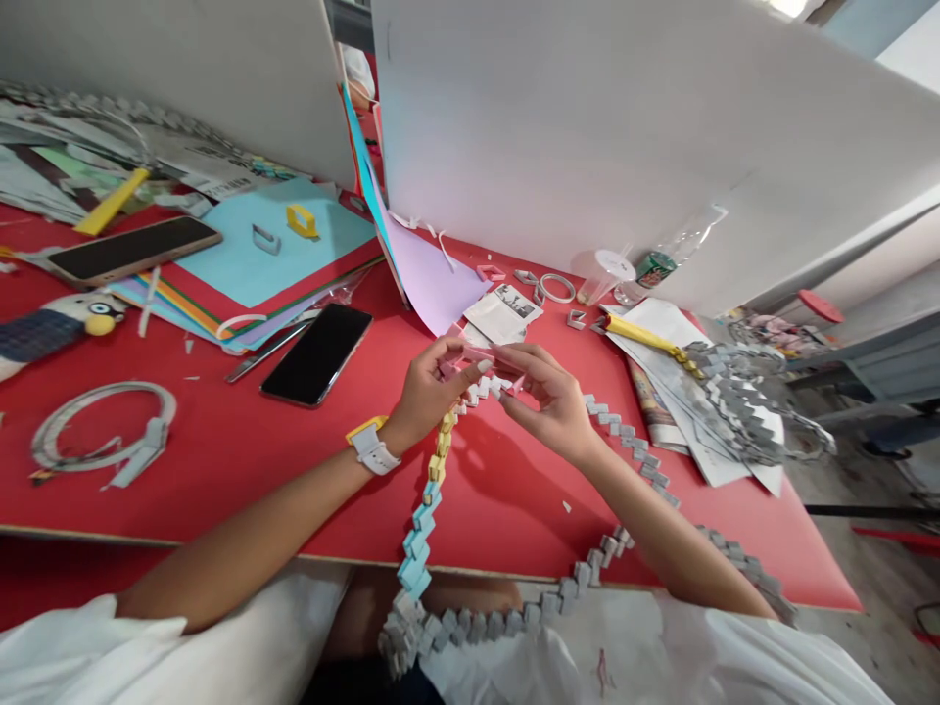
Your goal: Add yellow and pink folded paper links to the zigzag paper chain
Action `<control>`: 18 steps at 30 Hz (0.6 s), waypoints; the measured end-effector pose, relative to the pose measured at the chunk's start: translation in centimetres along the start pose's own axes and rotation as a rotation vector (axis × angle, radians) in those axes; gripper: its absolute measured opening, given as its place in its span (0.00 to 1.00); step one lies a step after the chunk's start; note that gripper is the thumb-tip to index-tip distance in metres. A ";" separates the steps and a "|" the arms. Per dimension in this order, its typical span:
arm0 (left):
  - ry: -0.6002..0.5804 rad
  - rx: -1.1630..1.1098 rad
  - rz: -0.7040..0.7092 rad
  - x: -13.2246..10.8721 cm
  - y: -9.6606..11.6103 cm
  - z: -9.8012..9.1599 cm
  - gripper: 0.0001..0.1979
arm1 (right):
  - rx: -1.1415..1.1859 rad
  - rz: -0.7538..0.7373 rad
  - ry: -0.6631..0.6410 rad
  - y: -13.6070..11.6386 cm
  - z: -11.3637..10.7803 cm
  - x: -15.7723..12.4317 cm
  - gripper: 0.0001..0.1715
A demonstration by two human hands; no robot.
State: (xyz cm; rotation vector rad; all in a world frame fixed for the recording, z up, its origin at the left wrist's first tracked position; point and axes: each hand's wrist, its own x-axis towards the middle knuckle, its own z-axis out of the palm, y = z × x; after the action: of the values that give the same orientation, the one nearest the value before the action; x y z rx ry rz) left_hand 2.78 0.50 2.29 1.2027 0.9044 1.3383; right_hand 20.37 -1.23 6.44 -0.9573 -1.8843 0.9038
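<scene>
My left hand [439, 386] and my right hand [547, 399] meet over the middle of the red table, fingers closed in pinches. Between them is a pink folded paper strip [481, 354], partly hidden by the fingers. Just below the fingertips shows the white end of a zigzag folded-paper chain [419, 543]. From there the chain turns yellow, then light blue, then grey, and hangs over the table's front edge onto the lap. Another grey stretch runs under my right forearm. A watch with a white strap [374, 448] is on my left wrist.
Left of my hands lie a black phone [317, 354], metal scissors [271, 351], coloured paper sheets [271, 245], another phone [136, 250] and a coiled paper strip [103, 431]. Behind are a plastic cup [606, 276] and bottle [656, 268] against a white partition [587, 127]. Papers and grey chains lie right.
</scene>
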 end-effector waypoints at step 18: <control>-0.469 0.263 0.053 0.9 -0.1 -1.7 0.08 | 0.449 0.561 -0.059 0.6 0.1 -0.6 0.19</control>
State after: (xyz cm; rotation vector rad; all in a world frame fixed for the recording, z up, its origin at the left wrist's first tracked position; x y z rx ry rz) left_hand 1.20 1.56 1.96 1.6661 0.7226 0.9320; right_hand 20.63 -1.47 5.73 -1.1956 -1.3724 1.6175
